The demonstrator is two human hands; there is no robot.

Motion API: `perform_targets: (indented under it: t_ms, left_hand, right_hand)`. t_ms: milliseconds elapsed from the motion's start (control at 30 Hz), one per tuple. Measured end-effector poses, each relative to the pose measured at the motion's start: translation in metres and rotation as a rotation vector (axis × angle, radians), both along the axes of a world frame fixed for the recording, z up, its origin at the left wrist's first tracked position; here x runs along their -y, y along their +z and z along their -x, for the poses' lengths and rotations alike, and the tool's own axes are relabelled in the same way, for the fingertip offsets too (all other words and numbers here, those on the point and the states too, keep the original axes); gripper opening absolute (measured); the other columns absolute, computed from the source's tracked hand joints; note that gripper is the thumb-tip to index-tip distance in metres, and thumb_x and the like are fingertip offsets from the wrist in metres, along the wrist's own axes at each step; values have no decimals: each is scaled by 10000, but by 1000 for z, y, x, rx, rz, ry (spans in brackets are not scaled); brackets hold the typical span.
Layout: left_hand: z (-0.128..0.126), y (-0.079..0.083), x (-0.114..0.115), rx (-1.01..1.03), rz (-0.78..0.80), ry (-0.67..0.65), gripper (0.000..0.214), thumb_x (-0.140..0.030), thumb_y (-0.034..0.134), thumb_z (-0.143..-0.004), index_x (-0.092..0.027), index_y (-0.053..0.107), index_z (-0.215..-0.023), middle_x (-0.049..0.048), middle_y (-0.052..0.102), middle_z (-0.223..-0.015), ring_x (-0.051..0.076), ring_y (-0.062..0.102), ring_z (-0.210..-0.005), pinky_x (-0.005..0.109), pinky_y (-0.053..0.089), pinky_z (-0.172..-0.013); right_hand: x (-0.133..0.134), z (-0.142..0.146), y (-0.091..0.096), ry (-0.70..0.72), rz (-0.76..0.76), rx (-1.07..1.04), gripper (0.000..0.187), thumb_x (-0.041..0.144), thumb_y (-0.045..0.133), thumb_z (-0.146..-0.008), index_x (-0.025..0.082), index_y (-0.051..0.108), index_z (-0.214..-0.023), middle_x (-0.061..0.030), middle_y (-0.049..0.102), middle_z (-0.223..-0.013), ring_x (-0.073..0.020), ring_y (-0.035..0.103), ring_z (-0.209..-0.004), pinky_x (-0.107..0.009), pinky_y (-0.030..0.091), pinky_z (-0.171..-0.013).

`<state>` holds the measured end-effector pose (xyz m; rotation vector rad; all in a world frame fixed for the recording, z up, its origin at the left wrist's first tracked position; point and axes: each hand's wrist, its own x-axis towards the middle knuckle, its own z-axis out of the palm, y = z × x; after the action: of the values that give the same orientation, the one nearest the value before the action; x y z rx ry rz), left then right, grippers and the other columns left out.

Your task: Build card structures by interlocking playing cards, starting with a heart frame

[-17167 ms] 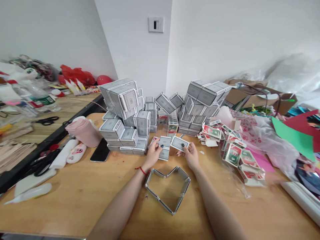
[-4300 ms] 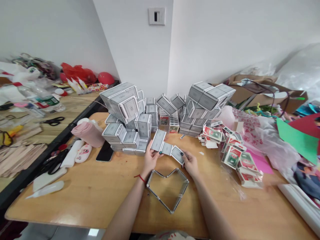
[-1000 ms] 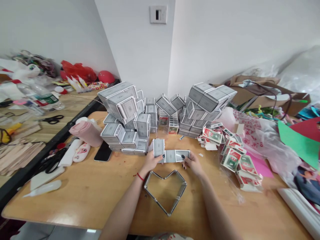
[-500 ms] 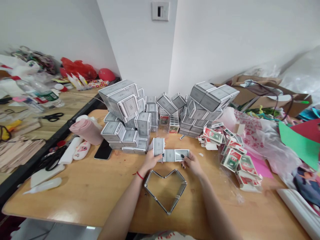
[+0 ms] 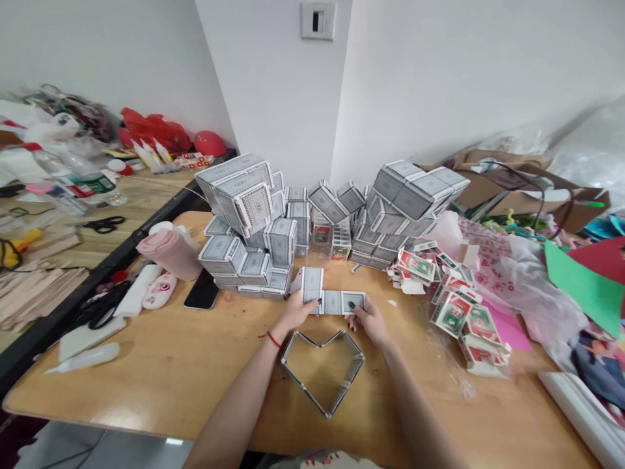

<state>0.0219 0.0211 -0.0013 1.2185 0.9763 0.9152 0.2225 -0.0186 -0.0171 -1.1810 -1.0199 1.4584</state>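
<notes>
Between my hands is a row of grey patterned playing cards (image 5: 333,302). My left hand (image 5: 295,311) closes on its left end, where an upright playing card (image 5: 312,284) stands higher than the others. The right end is pinched by my right hand (image 5: 370,319), its dark-nailed thumb lying on the card face. Just in front of the hands, a heart-shaped frame (image 5: 303,385) built of playing cards stands on edge on the table. Behind the hands rise stacked card-covered blocks, one pile on the left (image 5: 222,255) and another on the right (image 5: 398,189).
A phone (image 5: 202,290), a pink roll (image 5: 168,251), a glue bottle (image 5: 85,358) and black scissors (image 5: 103,312) lie to the left on the wooden table (image 5: 195,378). Opened red and green card boxes (image 5: 454,311) and plastic wrapping (image 5: 517,273) crowd the right side.
My right hand has shifted slightly left along the row of cards, its thumb lower on the end card. The left hand keeps its hold. The view has moved a little.
</notes>
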Motion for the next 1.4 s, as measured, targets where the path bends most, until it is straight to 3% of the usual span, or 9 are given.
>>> perform_targets:
  t_ms: [300,700,900,1100,1233,1400]
  left_hand:
    - [0,4,0,2,38,-11,432,-236,620,-669,-153,551,-1087,80,628,-1050,192,614,-773,276,529,-537]
    - [-2,-7,-3,23,74,-22,413,-203,604,-678,-135,535,-1079,69,628,-940,147,590,-672,281,525,-535]
    - [-1,-10,-4,14,42,-28,441,-266,606,-699,-163,515,-1119,67,616,-1000,156,593,-708,277,533,-537]
    - [-2,-10,-3,-51,29,22,378,-389,549,-754,-152,541,-1049,66,617,-942,153,589,-647,316,547,-522]
    - [-1,-7,-3,-29,42,-4,440,-338,645,-682,-154,507,-1057,93,581,-1043,197,602,-796,319,561,-540]
    - [-1,-7,-1,-65,56,211,697,-218,750,-551,-169,368,-1132,136,508,-1143,236,572,-933,307,563,-529]
  right_hand:
    - [-2,5,-5,52,-8,46,289,447,527,-753,219,365,-828,56,586,-537,-88,496,-326,-168,349,-283]
    - [-6,10,-7,101,8,140,285,468,479,-767,215,355,-811,83,544,-459,-60,397,-237,-146,235,-234]
    - [-8,13,-4,117,65,73,322,530,458,-764,230,345,-786,57,574,-469,-111,500,-295,-181,334,-253]
    - [-6,19,0,64,56,126,406,499,611,-679,220,353,-821,48,595,-480,-128,530,-311,-206,399,-285]
    - [-3,19,-1,30,32,145,400,497,614,-680,203,377,-813,18,624,-523,-131,548,-334,-214,417,-307]
    - [-1,18,-4,-4,-10,177,367,502,600,-694,201,415,-796,12,627,-555,-137,561,-368,-240,440,-350]
